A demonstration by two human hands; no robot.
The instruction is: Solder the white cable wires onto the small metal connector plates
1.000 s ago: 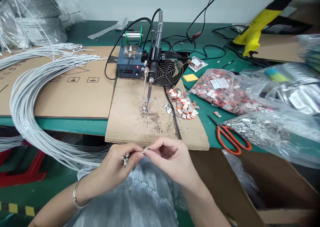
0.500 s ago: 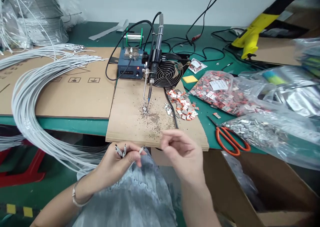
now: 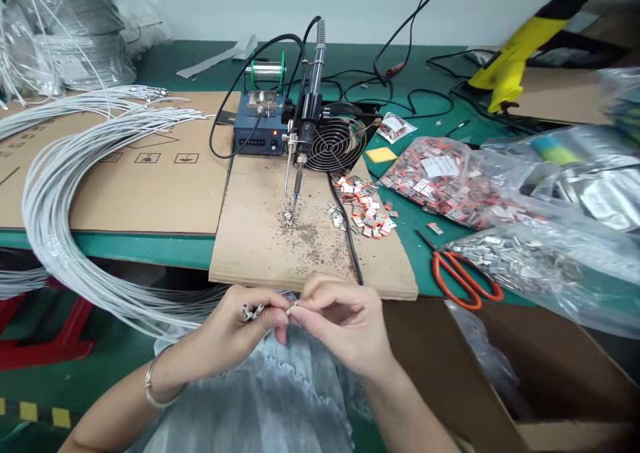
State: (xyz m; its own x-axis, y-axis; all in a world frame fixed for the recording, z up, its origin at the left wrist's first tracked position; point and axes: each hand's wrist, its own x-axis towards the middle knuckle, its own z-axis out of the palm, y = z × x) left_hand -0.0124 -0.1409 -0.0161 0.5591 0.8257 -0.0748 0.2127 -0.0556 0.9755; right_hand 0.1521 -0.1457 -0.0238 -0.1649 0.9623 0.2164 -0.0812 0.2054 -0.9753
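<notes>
At the far left I see reels of cable (image 3: 80, 60) in clear plastic, and in front of them a thick loop of grey cables (image 3: 47, 193). It lies across a printed cardboard sheet (image 3: 170, 200), then drops over the table edge and runs behind the person's left hand (image 3: 245, 330). That hand, with a bangle (image 3: 150, 381) at the wrist, is closed around several grey cable ends (image 3: 253, 312) whose tips poke out above the thumb. Beyond it stands a blue soldering station (image 3: 257, 134) with its red light lit, a solder spool (image 3: 267, 71) behind. In front of the person's body, just off the near edge of a cardboard work board (image 3: 255, 260), one pale cable tip (image 3: 291, 308) sits between both hands' fingertips. The soldering iron (image 3: 311, 110) points down at the board from its stand, a fan (image 3: 336, 143) beside it. The right hand (image 3: 350, 323) pinches at that same tip with thumb and forefinger. Past it are a heap of small connectors (image 3: 370, 210), a yellow sponge (image 3: 381, 154), orange-handled scissors (image 3: 463, 280), and a bag of orange-and-silver connectors (image 3: 445, 183).
</notes>
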